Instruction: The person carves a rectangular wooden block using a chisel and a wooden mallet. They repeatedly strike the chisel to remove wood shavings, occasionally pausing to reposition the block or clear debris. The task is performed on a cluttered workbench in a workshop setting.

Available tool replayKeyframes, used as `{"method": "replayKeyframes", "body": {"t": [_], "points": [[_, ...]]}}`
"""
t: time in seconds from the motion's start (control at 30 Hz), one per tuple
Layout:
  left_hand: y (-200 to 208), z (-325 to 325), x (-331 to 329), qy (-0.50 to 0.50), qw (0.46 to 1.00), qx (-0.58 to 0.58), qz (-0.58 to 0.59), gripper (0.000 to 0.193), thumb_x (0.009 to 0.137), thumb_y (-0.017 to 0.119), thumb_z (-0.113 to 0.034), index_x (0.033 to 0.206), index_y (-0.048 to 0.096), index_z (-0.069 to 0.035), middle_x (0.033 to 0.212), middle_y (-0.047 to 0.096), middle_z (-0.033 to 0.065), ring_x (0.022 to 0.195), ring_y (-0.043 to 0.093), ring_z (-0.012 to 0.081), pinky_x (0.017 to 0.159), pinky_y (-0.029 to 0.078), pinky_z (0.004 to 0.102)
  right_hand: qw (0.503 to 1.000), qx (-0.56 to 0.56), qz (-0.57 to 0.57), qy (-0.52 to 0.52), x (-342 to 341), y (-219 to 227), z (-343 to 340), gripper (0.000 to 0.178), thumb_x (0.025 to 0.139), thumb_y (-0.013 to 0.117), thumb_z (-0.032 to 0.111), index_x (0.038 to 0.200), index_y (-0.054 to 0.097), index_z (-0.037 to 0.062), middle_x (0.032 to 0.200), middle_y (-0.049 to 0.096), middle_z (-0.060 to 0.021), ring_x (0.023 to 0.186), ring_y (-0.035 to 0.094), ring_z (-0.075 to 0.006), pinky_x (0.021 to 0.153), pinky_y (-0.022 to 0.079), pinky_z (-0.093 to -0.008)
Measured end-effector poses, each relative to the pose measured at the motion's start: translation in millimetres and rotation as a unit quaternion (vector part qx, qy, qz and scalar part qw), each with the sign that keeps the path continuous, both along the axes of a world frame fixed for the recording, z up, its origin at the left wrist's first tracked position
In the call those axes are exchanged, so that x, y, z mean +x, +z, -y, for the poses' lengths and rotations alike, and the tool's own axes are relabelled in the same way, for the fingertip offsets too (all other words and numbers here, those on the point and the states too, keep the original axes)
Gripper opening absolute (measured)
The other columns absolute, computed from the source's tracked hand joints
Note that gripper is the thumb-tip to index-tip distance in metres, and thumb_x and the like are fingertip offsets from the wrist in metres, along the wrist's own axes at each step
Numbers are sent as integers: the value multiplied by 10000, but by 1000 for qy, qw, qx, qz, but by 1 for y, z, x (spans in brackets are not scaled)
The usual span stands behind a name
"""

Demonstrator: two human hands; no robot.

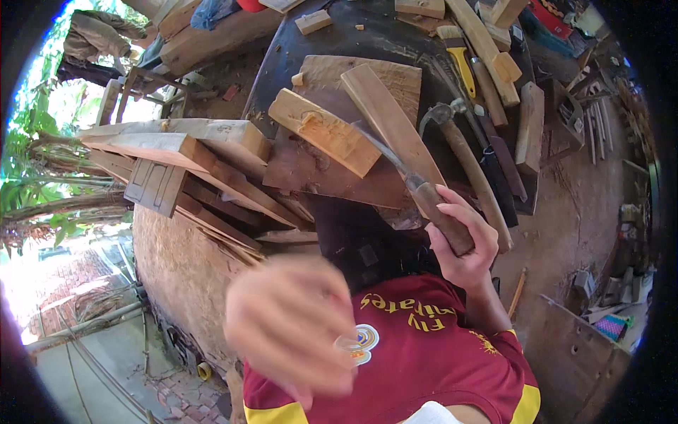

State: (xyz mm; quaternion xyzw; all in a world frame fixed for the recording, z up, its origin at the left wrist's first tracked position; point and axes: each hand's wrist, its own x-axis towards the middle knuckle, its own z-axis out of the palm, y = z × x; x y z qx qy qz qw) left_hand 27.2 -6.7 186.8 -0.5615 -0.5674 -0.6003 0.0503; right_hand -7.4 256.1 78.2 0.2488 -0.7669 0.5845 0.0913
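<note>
My right hand [467,244] is closed around the wooden handle of a chisel [441,219]. Its narrow metal blade points away and to the left, over a work board. Close to the blade lies a pale wood block [326,133] with a rough notch cut in its upper face. A longer wood piece [388,116] slants beside it, partly behind the chisel. My left hand [293,325] is raised in front of my maroon shirt, smeared by motion, so its fingers cannot be read. A claw hammer [466,166] rests just right of the long piece.
A yellow-handled brush [460,63], a wooden-handled tool [489,92] and wood offcuts [530,127] lie on the dark tabletop [339,39] to the right. Thick timber beams [226,138] jut out at the left. A rough rounded surface [180,247] stands below them.
</note>
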Motion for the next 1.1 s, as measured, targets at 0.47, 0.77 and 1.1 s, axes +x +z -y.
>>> {"method": "replayKeyframes", "body": {"t": [0.47,0.77,1.1], "points": [[1,-31,25,-211,973,78,-49,203,946,493,-186,953,679,-105,1072,626,71,988,613,269,770,493,503,997,-5,-69,-34,7,-2,10,245,803,680,-23,1040,631,-62,1139,634,-287,909,696,-298,757,562,-315],[-18,-32,33,-196,974,107,41,299,935,410,-85,712,602,-29,959,651,209,973,608,423,780,471,675,992,35,-119,-30,8,0,52,261,809,694,-17,1065,647,-8,1174,614,-282,998,676,-363,814,556,-349],[-30,-4,66,-318,936,152,-1,199,887,467,-90,735,588,-44,793,568,164,752,568,388,789,453,732,988,154,-30,4,-4,16,84,448,808,639,0,1249,564,25,1309,482,-327,1045,601,-454,855,526,-410]]}}
